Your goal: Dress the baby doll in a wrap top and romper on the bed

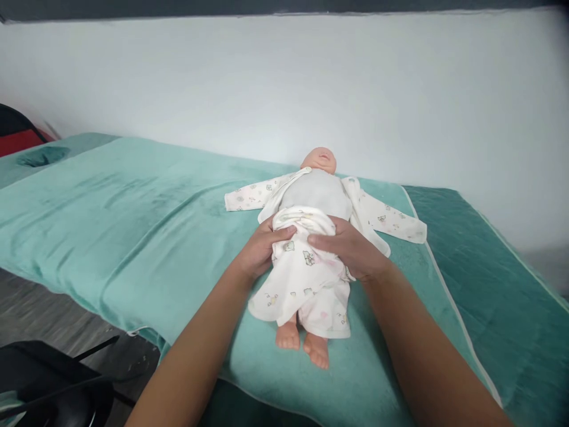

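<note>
A baby doll lies on its back, head toward the wall and feet toward me. Its white printed jacket hangs open, with both sleeves spread wide and the pale grey-white torso bare between the front edges. White printed baby trousers cover the hips and legs, bunched in folds at the waist. My left hand grips the left side of that waist, thumb on top, fingers mostly hidden. On the right side, my right hand holds the same cloth, its thumb pressed on the front and its fingers tucked out of sight.
The bed is spread with a light green cover, over a darker green sheet at the right. A white wall rises behind it. At lower left stands a black chair; a red and black object shows at far left.
</note>
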The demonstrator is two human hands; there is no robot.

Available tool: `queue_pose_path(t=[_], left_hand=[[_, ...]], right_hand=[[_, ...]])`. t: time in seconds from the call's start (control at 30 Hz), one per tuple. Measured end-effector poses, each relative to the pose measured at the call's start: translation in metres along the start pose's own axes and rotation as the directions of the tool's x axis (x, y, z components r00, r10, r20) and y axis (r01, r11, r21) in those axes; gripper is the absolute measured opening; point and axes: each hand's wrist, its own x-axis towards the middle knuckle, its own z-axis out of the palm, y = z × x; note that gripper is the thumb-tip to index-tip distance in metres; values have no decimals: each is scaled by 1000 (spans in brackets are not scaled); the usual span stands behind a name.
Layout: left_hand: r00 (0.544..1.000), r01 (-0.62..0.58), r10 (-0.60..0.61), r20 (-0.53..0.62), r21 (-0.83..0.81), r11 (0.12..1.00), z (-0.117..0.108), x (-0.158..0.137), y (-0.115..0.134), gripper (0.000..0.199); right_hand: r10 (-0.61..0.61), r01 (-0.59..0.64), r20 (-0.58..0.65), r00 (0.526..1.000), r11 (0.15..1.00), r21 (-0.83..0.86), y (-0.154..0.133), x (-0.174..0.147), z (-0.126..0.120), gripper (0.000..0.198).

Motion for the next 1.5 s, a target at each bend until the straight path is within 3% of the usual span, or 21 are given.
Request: queue_pose_path(t=[0.1,0.17,0.23,0.37,0.53,0.63,0.8,1.0,1.17,1.33,1.5], left_hand=[[997,-18,17,-81,-16,1000,1,-3,-1,40],[994,-33,33,-101,4,999,3,-6,-1,37],[990,-69,72,-120,26,997,9,-13,-1,35],[977,-121,118,-178,-5,993,28,-40,-6,37],[947,-34,21,-320,-35,999,59,-91,-10,41],[903,47,-55,-425,-31,998,81,-117,-7,44],[830,47,-73,-553,-62,997,105,-146,-14,47],[781,80,-128,-612,-105,991,101,-170,-53,51],[724,23,-74,-686,-83,996,103,-183,-83,51],[670,87,-3,-743,74,993,75,-186,-78,42],[716,194,-14,-698,179,964,54,-179,-56,34]], right_hand=[[94,-41,225,970,972,-233,-7,-5,-3,47],[162,-63,280,946,942,-331,-11,-7,-4,40],[165,-65,271,948,938,-342,-12,-9,-4,38],[60,10,245,968,962,-272,-9,-9,-6,42],[48,69,305,951,930,-362,-9,-9,-5,30],[53,101,288,956,865,-492,-12,-11,-2,18],[120,92,262,958,735,-672,-13,-12,3,14],[135,224,400,907,648,-728,-10,-12,5,13],[198,213,400,895,598,-773,-10,-14,6,14],[201,218,387,900,560,-799,-7,-13,7,12],[199,195,336,921,511,-837,-5,-13,9,25]])
